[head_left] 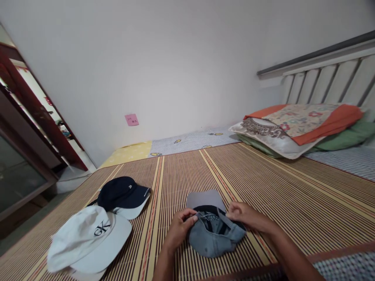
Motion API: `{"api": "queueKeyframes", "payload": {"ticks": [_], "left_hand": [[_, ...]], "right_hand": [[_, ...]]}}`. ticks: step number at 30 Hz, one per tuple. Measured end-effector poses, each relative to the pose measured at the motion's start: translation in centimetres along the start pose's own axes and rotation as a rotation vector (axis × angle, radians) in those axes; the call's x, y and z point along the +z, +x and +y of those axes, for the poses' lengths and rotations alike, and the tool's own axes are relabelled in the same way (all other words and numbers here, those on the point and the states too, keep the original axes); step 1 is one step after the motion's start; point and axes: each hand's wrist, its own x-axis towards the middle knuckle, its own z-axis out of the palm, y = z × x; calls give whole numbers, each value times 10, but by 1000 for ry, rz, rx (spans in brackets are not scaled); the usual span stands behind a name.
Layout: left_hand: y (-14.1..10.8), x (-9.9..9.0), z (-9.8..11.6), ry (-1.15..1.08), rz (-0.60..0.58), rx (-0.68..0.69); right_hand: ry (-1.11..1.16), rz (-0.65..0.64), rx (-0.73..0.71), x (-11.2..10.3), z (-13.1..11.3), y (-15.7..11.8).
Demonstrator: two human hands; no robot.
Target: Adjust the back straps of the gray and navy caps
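Note:
A grey baseball cap (209, 240) lies upside down on the striped bamboo mat, its inside facing up and its brim pointing away from me. My left hand (180, 228) pinches the left edge of the cap between thumb and fingers. On the opposite side, my right hand (241, 214) has its fingers closed on the cap's right edge, near the brim. To the left sit a white cap (79, 234) with black letters on the front and, behind it, a dark navy cap (118, 193). Another pale brim shows under the navy one.
The bamboo mat (175, 175) covers the bed. Stacked pillows (307, 121) with an orange and floral cover rest at the back right, by a white radiator (331, 82). A pink note (131, 120) is on the wall. An open doorway (43, 101) stands at the far left.

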Motion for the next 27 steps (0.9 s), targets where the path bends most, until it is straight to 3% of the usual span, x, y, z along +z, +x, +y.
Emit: {"api": "queueKeyframes", "payload": {"ticks": [3, 8, 13, 15, 21, 23, 27], "left_hand": [[2, 1, 0, -6, 47, 23], [4, -2, -1, -20, 123, 52], [5, -3, 0, -5, 100, 48], [6, -2, 0, 3, 90, 45], [7, 2, -3, 1, 90, 41], [6, 1, -3, -7, 88, 44], [4, -2, -2, -40, 63, 43]], "right_hand": [[29, -18, 10, 6, -4, 10], [17, 168, -68, 19, 0, 37], [-108, 311, -136, 8, -1, 37], [-136, 275, -160, 1, -7, 27], [-106, -114, -216, -9, -23, 2], [-11, -118, -214, -12, -26, -2], [368, 27, -210, -18, -29, -9]]}}
